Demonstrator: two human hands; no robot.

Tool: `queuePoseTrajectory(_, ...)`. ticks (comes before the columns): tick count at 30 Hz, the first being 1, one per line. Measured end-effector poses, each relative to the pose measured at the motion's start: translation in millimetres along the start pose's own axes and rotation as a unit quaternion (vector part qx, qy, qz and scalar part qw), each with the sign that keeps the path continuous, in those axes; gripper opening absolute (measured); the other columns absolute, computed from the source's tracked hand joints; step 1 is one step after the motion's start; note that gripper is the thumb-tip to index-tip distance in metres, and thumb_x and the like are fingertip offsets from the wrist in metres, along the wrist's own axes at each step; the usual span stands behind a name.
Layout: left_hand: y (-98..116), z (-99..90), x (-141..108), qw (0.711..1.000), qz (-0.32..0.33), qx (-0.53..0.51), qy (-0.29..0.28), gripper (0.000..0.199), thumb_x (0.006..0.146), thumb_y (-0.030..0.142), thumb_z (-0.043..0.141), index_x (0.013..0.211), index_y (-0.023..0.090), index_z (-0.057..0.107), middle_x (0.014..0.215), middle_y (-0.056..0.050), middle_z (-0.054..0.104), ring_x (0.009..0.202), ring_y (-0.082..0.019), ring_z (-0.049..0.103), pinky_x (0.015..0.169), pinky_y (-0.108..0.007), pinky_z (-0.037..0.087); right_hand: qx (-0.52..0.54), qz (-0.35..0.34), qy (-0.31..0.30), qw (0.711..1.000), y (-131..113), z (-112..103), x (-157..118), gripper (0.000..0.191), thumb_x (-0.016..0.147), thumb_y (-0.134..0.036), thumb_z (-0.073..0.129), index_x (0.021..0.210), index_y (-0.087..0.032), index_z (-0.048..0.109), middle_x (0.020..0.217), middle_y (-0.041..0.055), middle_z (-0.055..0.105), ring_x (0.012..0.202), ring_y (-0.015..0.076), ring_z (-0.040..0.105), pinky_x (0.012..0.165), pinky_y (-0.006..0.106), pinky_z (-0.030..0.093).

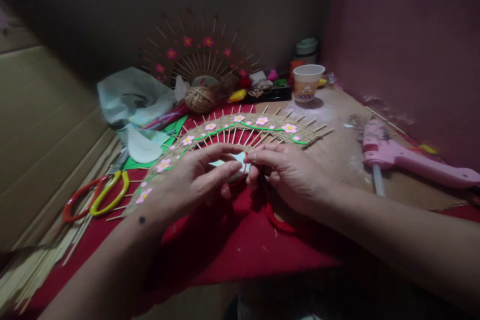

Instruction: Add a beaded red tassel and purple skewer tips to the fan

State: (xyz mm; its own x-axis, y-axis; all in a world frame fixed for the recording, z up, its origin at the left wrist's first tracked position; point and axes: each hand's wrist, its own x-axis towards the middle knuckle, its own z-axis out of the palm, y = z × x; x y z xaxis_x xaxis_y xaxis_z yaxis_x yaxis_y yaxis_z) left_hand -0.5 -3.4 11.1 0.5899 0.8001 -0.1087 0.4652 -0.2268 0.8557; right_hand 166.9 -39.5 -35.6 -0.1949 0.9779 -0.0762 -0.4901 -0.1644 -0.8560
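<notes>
A half-round stick fan [270, 121] lies in front of me, its twine-wound band carrying pink flowers and a green line. At its inner centre is a white disc [240, 160], partly covered by my fingers. My left hand [202, 172] curls around this centre, index finger above and thumb across the front; its lower fingers are mostly hidden. Close beside it, my right hand [288, 172] pinches a thin red cord [245, 159] between thumb and fingertips. More red cord [277, 222] loops below my right hand onto the red cloth.
Scissors [108, 195] with red and yellow handles and thin sticks [41, 270] lie left. A pink glue gun [412, 160] rests right. Behind are a paper cup [308, 82], a twine ball [200, 99], a plastic bag [135, 92] and another flowered fan [202, 42].
</notes>
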Motion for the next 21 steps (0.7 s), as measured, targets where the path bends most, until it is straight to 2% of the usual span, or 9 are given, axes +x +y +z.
queuePoseTrajectory(2,1,-1.7,2,0.998,0.004,0.017,0.064,0.026,0.082,0.037,0.06,0.103,0.02,0.064,0.067,0.002,0.063,0.052,-0.007,0.056,0.044,-0.014,0.041,-0.007,0.007,0.009,1.0,0,1,-1,0.018,0.076,-0.024,0.06,0.062,-0.015,0.058,0.052,-0.0003,0.057,0.045,0.008,0.048,0.045,0.021,0.035)
queuePoseTrajectory(4,1,-0.4,2,0.995,0.015,0.007,0.099,0.022,0.079,0.034,0.064,0.096,0.02,0.068,0.063,0.002,0.062,0.053,-0.006,0.054,0.046,-0.014,0.041,-0.005,0.018,0.012,1.0,0,2,-1,0.015,0.076,-0.022,0.06,0.063,-0.015,0.058,0.05,-0.0006,0.057,0.044,0.0077,0.048,0.045,0.02,0.035)
queuePoseTrajectory(9,-2,7.0,1,0.994,0.027,-0.071,0.078,0.014,0.077,0.028,0.067,0.088,0.02,0.068,0.065,0.002,0.06,0.056,-0.007,0.053,0.051,-0.017,0.042,-0.005,0.034,-0.025,0.999,0,4,-2,0.015,0.075,-0.019,0.06,0.061,-0.014,0.056,0.05,0.0001,0.057,0.046,0.0092,0.051,0.046,0.021,0.038)
queuePoseTrajectory(12,-2,9.2,0,0.993,0.036,-0.073,0.081,0.009,0.078,0.025,0.066,0.081,0.017,0.065,0.067,0.002,0.059,0.058,-0.007,0.053,0.053,-0.016,0.042,-0.033,0.047,-0.018,0.998,0,5,-2,0.017,0.074,-0.019,0.06,0.058,-0.014,0.056,0.048,0.0007,0.057,0.042,0.0092,0.05,0.042,0.02,0.036)
queuePoseTrajectory(17,4,11.5,3,0.998,0.037,-0.008,0.049,0.013,0.084,0.019,0.053,0.073,0.013,0.056,0.059,0.004,0.053,0.051,-0.005,0.045,0.047,-0.016,0.036,-0.061,0.047,-0.005,0.997,-1,7,-3,0.017,0.072,-0.016,0.059,0.056,-0.012,0.06,0.048,0.0014,0.058,0.043,0.0072,0.05,0.044,0.018,0.036)
queuePoseTrajectory(21,7,12.8,3,0.995,0.036,0.075,0.048,0.016,0.086,0.018,0.047,0.071,0.014,0.051,0.055,0.006,0.047,0.048,-0.005,0.039,0.046,-0.017,0.033,-0.055,0.064,0.003,0.996,-1,8,-4,0.017,0.07,-0.015,0.059,0.054,-0.012,0.06,0.048,0.0021,0.058,0.043,0.0074,0.051,0.044,0.018,0.037)
